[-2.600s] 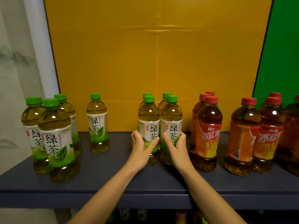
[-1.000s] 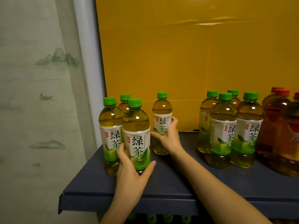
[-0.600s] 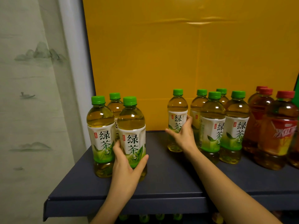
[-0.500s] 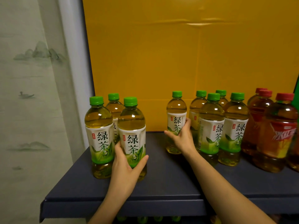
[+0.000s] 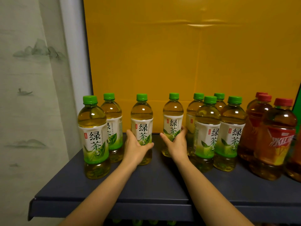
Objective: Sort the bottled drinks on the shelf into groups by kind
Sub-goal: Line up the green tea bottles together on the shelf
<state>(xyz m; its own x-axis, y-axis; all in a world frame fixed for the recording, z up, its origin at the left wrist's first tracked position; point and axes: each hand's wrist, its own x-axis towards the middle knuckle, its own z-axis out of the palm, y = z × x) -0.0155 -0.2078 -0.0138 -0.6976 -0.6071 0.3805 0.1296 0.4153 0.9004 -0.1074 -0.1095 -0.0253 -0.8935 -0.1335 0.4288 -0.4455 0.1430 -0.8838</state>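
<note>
Several green tea bottles with green caps stand on the dark shelf. My left hand grips one green tea bottle near the middle. My right hand grips another green tea bottle just left of a cluster of green tea bottles. Two more green tea bottles stand at the shelf's left end. Red-capped iced tea bottles fill the right end.
A yellow panel backs the shelf, with a green panel at the far right edge. A white post and patterned wall lie left. More bottles show dimly on a lower shelf.
My left hand has carried its green tea bottle rightward, away from the left pair. My right hand has slid its bottle right, close to the green cluster.
</note>
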